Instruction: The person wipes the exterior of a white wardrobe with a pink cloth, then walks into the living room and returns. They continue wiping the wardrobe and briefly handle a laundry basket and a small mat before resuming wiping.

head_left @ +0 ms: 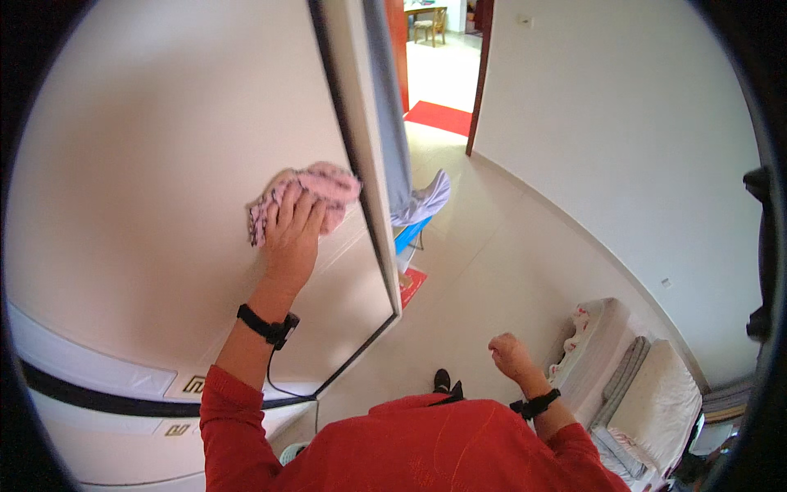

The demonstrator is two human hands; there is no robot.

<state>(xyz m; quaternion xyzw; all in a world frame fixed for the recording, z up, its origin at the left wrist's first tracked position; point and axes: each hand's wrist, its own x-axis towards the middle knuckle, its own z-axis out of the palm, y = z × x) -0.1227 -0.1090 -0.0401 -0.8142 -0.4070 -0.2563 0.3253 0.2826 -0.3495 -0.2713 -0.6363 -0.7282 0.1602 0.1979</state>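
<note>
A pink cloth with dark edging [332, 184] lies pressed against a large pale cabinet panel [154, 203]. My left hand [294, 230] is spread over the cloth and holds it to the panel, close to the dark strip along the panel's right edge. On that wrist is a black strap with a small device and a cable. My right hand [510, 357] hangs in the air above the tiled floor, its fingers curled, and nothing shows in it. A black strap circles that wrist too.
Folded bedding [655, 393] lies at the lower right beside the white wall [602, 135]. Beyond the cabinet edge hang grey fabric [387, 123] and a pale cloth over a blue object [413, 234]. A red mat [439, 118] lies at the doorway. A white basket [292, 453] stands low beside the cabinet.
</note>
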